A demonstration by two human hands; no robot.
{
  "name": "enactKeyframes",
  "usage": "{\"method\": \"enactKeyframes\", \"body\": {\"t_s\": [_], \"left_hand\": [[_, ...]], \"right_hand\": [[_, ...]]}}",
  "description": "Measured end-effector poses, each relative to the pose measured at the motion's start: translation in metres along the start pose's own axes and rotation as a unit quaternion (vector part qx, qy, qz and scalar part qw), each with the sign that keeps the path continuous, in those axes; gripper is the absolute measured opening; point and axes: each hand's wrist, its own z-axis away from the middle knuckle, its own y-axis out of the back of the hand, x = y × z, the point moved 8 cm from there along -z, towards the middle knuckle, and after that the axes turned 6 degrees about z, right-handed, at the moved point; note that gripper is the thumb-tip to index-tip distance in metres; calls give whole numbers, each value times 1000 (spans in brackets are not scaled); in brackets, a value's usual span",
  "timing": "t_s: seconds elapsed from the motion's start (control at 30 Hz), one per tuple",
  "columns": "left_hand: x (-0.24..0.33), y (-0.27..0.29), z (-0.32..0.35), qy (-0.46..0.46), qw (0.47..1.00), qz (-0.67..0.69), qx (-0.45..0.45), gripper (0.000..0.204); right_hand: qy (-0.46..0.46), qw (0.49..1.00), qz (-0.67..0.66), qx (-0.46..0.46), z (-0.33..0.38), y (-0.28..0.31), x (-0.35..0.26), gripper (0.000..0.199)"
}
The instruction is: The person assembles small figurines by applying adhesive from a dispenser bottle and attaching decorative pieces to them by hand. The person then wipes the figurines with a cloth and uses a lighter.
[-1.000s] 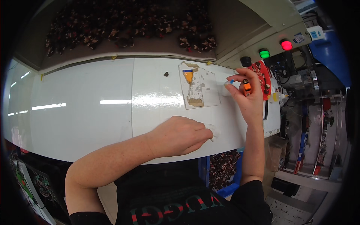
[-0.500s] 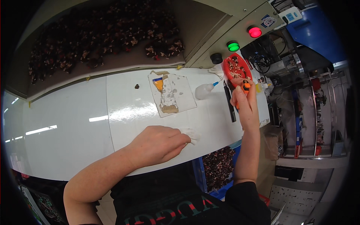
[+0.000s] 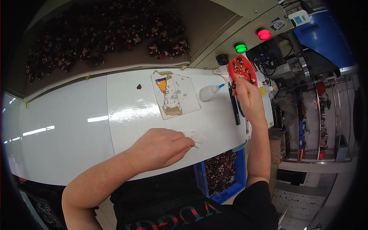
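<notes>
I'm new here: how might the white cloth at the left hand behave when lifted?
The white cloth looks crumpled, so it would probably droop. Its visible part is small beside the left hand, so likely light. Spread low, it probably won't roll.

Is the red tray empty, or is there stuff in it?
It isn't empty: dark pieces and pale bits show inside the red tray.

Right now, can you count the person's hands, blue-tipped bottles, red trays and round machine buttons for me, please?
Hands: 2 (left hand, right hand)
Blue-tipped bottle: 1
Red tray: 1
Round buttons: 3 (red button, green button, black button)
Total: 7
</notes>
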Motion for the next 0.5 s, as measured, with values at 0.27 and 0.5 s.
{"method": "enactKeyframes", "body": {"t_s": [0.27, 0.5], "left_hand": [[-2, 0, 1, 8, 1000, 3, -11, 8], [-2, 0, 2, 4, 1000, -1, -11, 8]], "right_hand": [[33, 995, 75, 55, -7, 0, -13, 32], [25, 996, 73, 49, -4, -2, -13, 32]]}}
